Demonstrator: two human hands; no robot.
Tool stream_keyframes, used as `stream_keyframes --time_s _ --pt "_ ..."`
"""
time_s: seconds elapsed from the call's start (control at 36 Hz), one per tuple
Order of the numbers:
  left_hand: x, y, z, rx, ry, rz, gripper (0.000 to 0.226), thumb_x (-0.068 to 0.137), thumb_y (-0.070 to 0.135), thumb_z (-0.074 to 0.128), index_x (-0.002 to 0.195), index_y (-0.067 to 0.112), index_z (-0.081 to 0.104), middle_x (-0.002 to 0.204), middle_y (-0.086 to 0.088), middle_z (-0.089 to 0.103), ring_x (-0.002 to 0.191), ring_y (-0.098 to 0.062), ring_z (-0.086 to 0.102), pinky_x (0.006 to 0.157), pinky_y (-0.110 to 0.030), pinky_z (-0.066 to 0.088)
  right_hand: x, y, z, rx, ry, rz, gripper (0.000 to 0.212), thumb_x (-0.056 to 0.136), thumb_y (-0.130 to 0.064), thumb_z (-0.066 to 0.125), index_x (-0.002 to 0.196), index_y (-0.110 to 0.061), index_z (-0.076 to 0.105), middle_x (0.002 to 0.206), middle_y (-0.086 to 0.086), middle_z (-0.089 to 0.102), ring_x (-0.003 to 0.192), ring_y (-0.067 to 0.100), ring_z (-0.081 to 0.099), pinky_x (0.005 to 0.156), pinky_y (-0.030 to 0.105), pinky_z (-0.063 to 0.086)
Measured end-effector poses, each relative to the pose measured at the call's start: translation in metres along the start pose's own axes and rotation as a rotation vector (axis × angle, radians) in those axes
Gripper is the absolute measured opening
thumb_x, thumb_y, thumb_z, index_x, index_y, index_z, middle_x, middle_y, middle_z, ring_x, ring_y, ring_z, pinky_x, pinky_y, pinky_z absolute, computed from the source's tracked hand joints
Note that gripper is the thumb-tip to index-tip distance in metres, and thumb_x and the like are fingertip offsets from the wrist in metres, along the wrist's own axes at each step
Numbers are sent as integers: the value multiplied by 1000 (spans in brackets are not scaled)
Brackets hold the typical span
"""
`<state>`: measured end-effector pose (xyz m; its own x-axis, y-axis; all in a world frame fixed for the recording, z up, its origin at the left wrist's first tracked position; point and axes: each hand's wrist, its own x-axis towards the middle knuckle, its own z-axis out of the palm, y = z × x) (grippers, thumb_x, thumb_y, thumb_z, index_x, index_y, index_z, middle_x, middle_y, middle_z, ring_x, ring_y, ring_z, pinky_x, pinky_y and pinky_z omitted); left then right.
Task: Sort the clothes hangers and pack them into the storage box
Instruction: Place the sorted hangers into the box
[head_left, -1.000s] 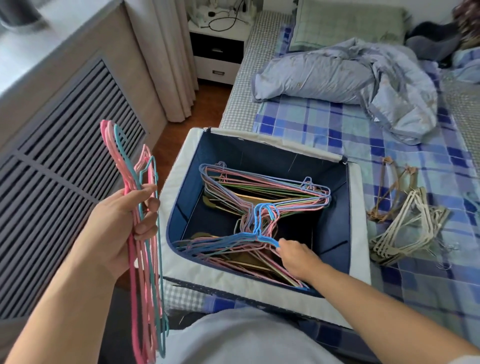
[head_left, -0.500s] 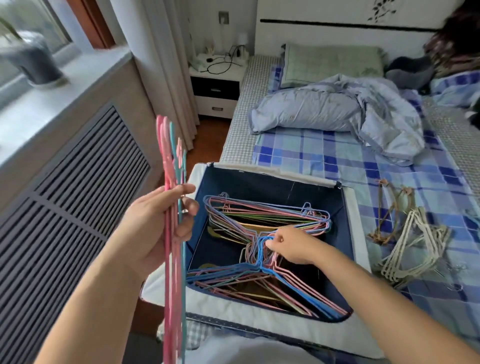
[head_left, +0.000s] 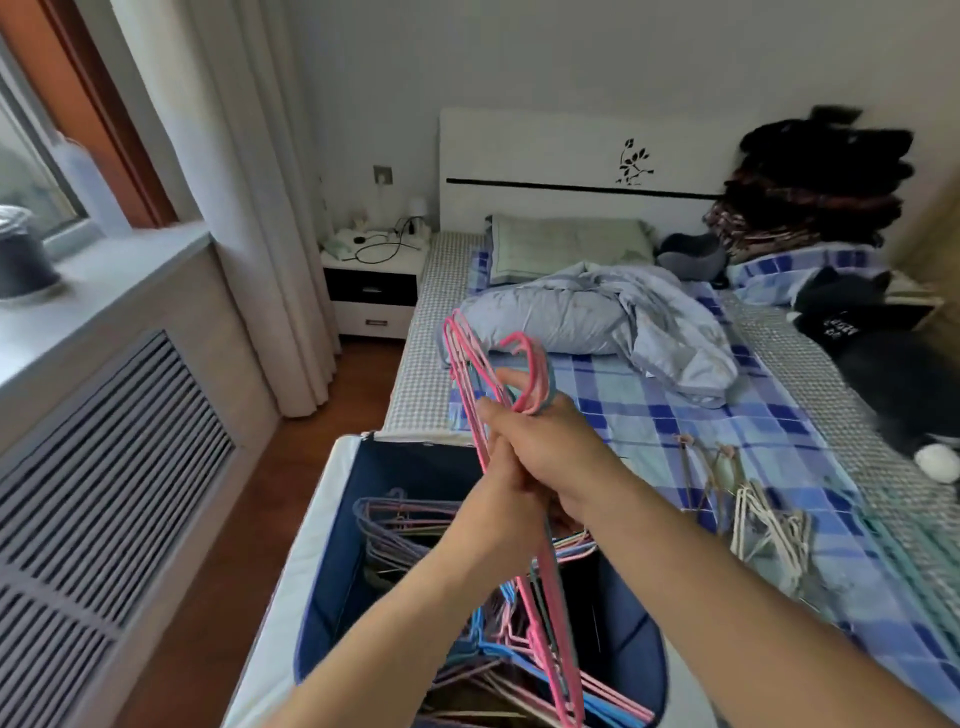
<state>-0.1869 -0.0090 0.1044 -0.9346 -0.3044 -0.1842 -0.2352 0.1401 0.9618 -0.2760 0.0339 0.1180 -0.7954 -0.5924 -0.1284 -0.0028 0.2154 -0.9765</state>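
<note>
Both my hands meet above the navy storage box. My left hand and my right hand grip one bundle of pink and teal wire hangers. Its hooks stick up above my fingers and its lower ends hang down into the box. Inside the box lie several pastel hangers, pink, blue and purple, in a loose heap. On the checked bedspread to the right of the box rests a pile of cream hangers, with a few brown hangers just behind it.
The box stands at the bed's left edge, beside a wooden floor strip and a slatted radiator cover. A crumpled pale duvet, a pillow and dark clothes lie further up the bed. A nightstand stands by the headboard.
My right hand left the hangers in the box and rose to the bundle. My left hand carried the bundle right, over the box. The camera tilted up toward the headboard.
</note>
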Motion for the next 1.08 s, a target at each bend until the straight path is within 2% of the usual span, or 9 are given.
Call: stream_keyframes --time_s 0.11,0.19,0.28,0.39,0.5,0.61,0.78,0.97,1.08 --pt "-6 -11 -16 300 -99 88 23 97 30 56 119 25 62 107 6 69 97 -11 65 94 -41 53 1 2 -20 -11 -15 2 24 97 -20 62 108 -39 73 55 -8 60 56 13 57 66 35 51" --pt "-15 -3 -40 374 224 249 12 99 30 60 91 31 69 85 14 69 77 2 62 73 -23 53 1 2 -34 -34 -58 -12 20 94 -8 60 88 -21 73 46 -14 46 43 9 39 55 32 41" --pt "-25 17 -56 305 464 445 14 94 38 67 105 31 62 100 16 64 96 5 58 80 -10 44 -5 -6 -33 -104 -136 -11 20 90 -10 60 78 -23 71 48 -12 47 47 10 40 49 27 36" --pt "-23 35 -46 383 211 436 18 93 34 70 109 38 63 104 21 62 99 14 55 80 -7 40 -17 -12 -13 -343 -306 -154 14 82 -9 58 90 -16 67 73 -1 63 69 17 59 64 33 53" --pt "-22 25 -42 130 217 329 21 103 25 57 114 30 73 91 18 72 73 2 68 66 -23 55 -26 -16 0 -403 -430 -111 28 94 -3 59 118 -18 57 87 -17 52 77 -3 54 66 2 44" --pt "-26 18 -43 148 282 322 22 103 22 55 109 30 75 97 23 72 94 9 64 80 -16 50 -32 -11 -4 -199 -538 -147 34 83 -3 65 110 -23 59 114 5 70 101 -1 66 91 22 53" --pt "-29 24 -51 11 332 281 16 97 26 63 92 23 78 86 9 77 84 -4 71 76 -26 56 -31 3 -30 -155 -624 -20 55 87 -33 76 136 -43 52 133 -7 63 129 14 56 111 46 40" --pt "-24 17 -36 -198 407 232 24 100 19 61 90 27 81 91 7 78 91 -11 73 85 -49 60 -24 13 -18 40 -570 127 58 87 -10 72 138 -14 44 92 10 68 81 24 71 64 33 56" --pt "-33 16 -24 -171 469 316 20 100 17 61 97 25 80 87 11 77 85 -3 71 75 -22 55 -20 7 0 100 -602 120 22 82 -11 60 102 -18 67 90 13 62 83 28 62 73 38 52"
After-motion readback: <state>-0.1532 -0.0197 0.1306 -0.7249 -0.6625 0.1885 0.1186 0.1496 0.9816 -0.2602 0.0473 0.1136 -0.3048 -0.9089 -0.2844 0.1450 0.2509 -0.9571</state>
